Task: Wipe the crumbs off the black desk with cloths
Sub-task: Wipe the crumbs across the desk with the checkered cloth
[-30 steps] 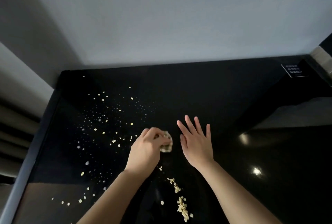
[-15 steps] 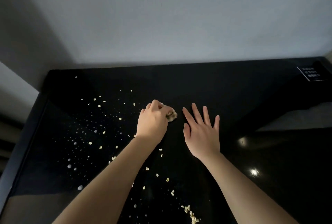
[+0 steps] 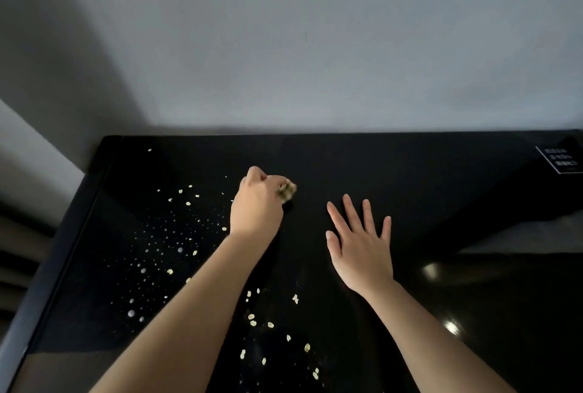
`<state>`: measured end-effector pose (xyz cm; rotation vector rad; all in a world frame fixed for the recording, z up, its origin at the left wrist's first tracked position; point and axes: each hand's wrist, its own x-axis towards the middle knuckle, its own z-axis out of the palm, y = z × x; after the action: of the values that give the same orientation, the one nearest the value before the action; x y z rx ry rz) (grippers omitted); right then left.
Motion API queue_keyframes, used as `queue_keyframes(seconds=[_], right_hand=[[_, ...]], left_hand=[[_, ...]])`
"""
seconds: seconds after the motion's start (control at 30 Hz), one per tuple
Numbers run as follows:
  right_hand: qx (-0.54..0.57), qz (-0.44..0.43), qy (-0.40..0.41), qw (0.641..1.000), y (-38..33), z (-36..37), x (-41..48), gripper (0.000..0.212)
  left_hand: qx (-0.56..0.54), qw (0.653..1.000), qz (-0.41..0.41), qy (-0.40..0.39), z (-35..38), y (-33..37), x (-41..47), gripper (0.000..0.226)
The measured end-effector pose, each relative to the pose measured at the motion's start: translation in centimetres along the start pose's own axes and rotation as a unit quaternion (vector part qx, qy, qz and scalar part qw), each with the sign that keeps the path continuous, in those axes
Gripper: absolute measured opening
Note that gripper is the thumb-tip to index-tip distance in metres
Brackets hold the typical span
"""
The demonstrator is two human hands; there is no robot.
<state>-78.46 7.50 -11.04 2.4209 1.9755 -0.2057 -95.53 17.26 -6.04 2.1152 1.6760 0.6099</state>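
On the black desk (image 3: 410,171) my left hand (image 3: 257,206) has slid toward the back edge, fingers curled round the balled cloth (image 3: 286,191), my right hand (image 3: 359,247) lies flat and spread beside it, and loose crumbs (image 3: 252,320) still wait nearer me

The only writing I can see is a small dark label (image 3: 561,159) with pale lines of text at the far right corner of my desk (image 3: 394,171); the characters are too small to read.
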Motion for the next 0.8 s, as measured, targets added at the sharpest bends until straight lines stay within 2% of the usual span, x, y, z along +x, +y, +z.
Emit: queue_keyframes(seconds=[0.1, 0.27, 0.37, 0.53, 0.67, 0.73, 0.8], right_hand=[[-0.008, -0.011, 0.002, 1.000, -0.7, -0.1, 2.6, 0.067], [-0.012, -0.025, -0.017, 0.999, -1.1, -0.4, 5.4, 0.057], [-0.012, -0.040, -0.023, 0.999, -1.5, -1.0, 6.8, 0.058], [-0.010, -0.060, -0.015, 0.998, -2.1, -1.0, 10.4, 0.059], [-0.013, -0.064, -0.005, 0.998, -2.4, -0.8, 13.2, 0.060], [-0.003, -0.063, 0.000, 0.998, -2.5, -0.8, 14.4, 0.058], [0.000, -0.058, 0.004, 0.998, -2.6, -0.9, 15.3, 0.060]], left_hand=[[0.048, 0.998, -0.004, -0.037, 1.2, 0.0, 1.2, 0.039], [-0.007, 0.997, 0.059, -0.041, 0.7, -1.4, -3.7, 0.034], [-0.034, 0.997, 0.039, -0.049, -0.1, -1.7, -5.2, 0.030], [-0.022, 0.999, 0.001, 0.046, -0.5, -0.8, 2.5, 0.032], [0.022, 0.998, -0.047, 0.039, 0.7, -0.7, 8.7, 0.038], [0.034, 0.998, -0.027, 0.043, 1.4, -0.7, 10.8, 0.039], [0.044, 0.998, 0.030, 0.031, 2.2, -0.3, 12.4, 0.038]])
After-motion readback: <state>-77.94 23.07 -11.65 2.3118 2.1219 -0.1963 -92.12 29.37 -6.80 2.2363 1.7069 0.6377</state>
